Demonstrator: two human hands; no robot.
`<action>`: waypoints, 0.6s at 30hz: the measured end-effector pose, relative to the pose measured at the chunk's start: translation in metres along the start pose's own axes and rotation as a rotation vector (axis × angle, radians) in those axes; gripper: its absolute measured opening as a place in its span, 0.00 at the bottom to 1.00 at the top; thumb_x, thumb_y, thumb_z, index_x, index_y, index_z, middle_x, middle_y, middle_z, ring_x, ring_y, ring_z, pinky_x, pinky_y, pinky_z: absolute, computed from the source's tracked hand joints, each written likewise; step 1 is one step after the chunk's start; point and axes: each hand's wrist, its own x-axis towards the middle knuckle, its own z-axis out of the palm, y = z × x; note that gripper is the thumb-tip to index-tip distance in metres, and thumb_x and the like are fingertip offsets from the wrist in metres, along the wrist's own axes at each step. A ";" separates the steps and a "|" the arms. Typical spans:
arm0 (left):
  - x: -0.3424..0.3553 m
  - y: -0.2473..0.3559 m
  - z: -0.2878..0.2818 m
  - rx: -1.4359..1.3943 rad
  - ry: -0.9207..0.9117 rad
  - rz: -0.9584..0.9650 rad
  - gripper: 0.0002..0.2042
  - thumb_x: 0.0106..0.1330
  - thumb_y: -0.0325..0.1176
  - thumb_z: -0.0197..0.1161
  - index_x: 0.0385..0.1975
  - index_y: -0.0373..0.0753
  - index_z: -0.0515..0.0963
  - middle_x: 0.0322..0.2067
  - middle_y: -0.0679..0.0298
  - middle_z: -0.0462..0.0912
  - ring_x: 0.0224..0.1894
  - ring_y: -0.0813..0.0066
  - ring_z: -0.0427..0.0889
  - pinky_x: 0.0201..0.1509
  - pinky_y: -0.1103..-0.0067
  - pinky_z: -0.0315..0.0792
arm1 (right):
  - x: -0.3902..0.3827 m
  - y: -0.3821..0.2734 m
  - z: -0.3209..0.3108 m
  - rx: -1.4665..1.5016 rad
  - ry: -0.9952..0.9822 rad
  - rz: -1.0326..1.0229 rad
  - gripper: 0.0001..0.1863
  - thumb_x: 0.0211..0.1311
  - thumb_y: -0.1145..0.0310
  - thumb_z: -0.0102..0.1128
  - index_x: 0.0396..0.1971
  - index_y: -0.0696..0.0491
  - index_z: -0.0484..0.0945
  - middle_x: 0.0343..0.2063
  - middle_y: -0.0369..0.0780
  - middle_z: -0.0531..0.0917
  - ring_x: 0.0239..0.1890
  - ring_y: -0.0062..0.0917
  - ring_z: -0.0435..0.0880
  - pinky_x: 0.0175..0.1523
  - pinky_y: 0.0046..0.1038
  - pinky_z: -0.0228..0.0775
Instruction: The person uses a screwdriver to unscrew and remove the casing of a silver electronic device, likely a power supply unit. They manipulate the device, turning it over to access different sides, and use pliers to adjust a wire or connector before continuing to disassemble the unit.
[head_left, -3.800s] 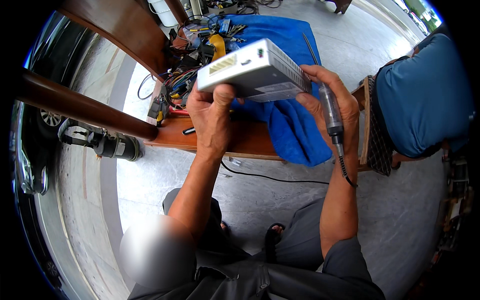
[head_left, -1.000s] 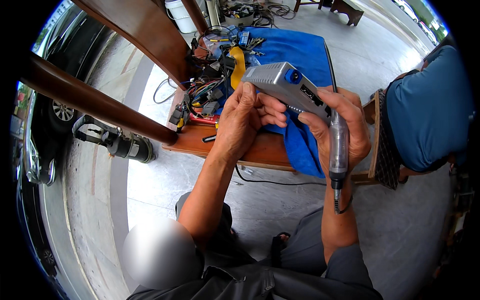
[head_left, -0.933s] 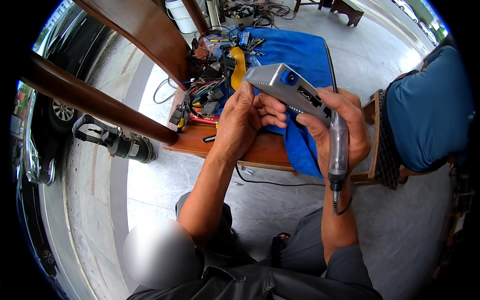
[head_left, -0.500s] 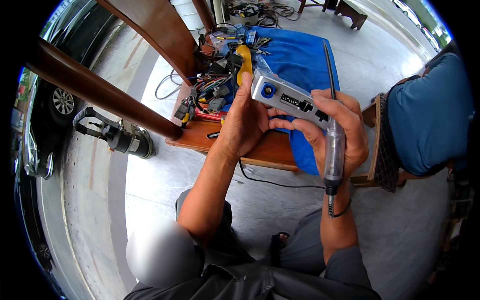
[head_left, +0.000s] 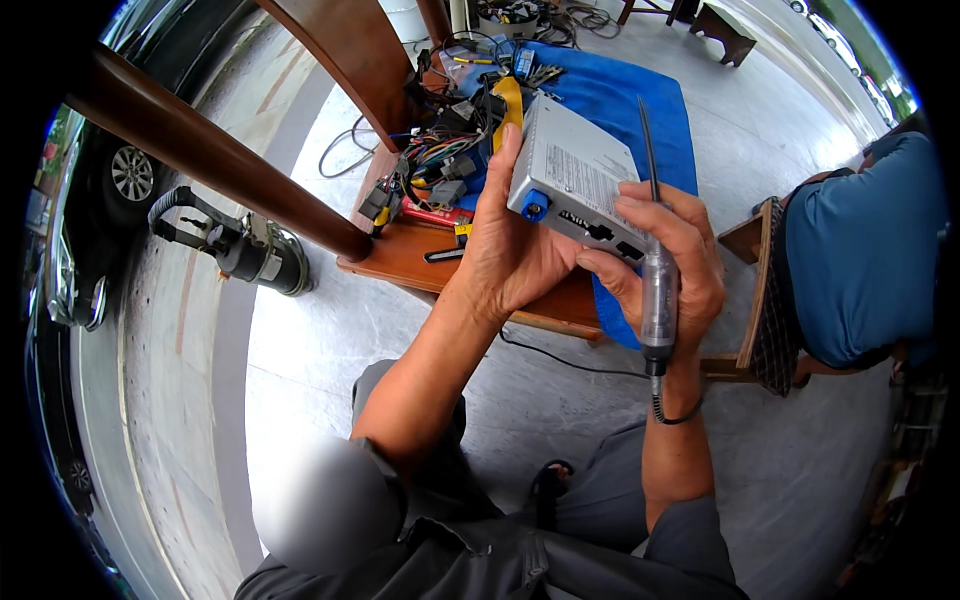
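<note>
Flat silver metal box (head_left: 578, 160) is pinched at R end by R hand (head_left: 692, 265), clear-handled probe (head_left: 659, 312) also held, pointing twd tabletop (head_left: 395, 257) far edge; L hand (head_left: 515, 240) at L side, grip unclear.

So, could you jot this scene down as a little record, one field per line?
Left hand: at the box, thumb by its left edge, fingers mostly hidden
Right hand: gripping the box's right end, probe in the same hand
Box: silver, tilted, blue socket on the near side
Bench: bears wires and blue cloth
Nearby: person on the right
</note>
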 end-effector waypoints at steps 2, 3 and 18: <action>0.003 -0.002 0.000 0.061 0.064 0.028 0.37 0.71 0.66 0.54 0.67 0.40 0.68 0.60 0.52 0.77 0.60 0.57 0.79 0.62 0.61 0.78 | -0.001 0.006 -0.002 0.001 -0.022 0.012 0.26 0.44 0.67 0.84 0.46 0.51 0.85 0.46 0.41 0.86 0.47 0.33 0.87 0.48 0.32 0.83; 0.004 -0.003 0.001 0.091 0.095 0.040 0.37 0.71 0.66 0.55 0.66 0.40 0.69 0.59 0.53 0.78 0.60 0.57 0.80 0.62 0.62 0.79 | -0.001 0.010 -0.002 0.006 -0.034 0.023 0.26 0.45 0.66 0.84 0.46 0.52 0.85 0.46 0.42 0.86 0.47 0.33 0.87 0.48 0.32 0.83; 0.006 -0.002 -0.002 0.297 0.111 0.053 0.42 0.68 0.68 0.56 0.67 0.33 0.64 0.59 0.43 0.75 0.59 0.48 0.80 0.57 0.53 0.82 | -0.006 0.024 -0.013 0.259 -0.061 0.242 0.29 0.64 0.45 0.70 0.51 0.56 0.82 0.46 0.42 0.86 0.47 0.29 0.86 0.49 0.29 0.81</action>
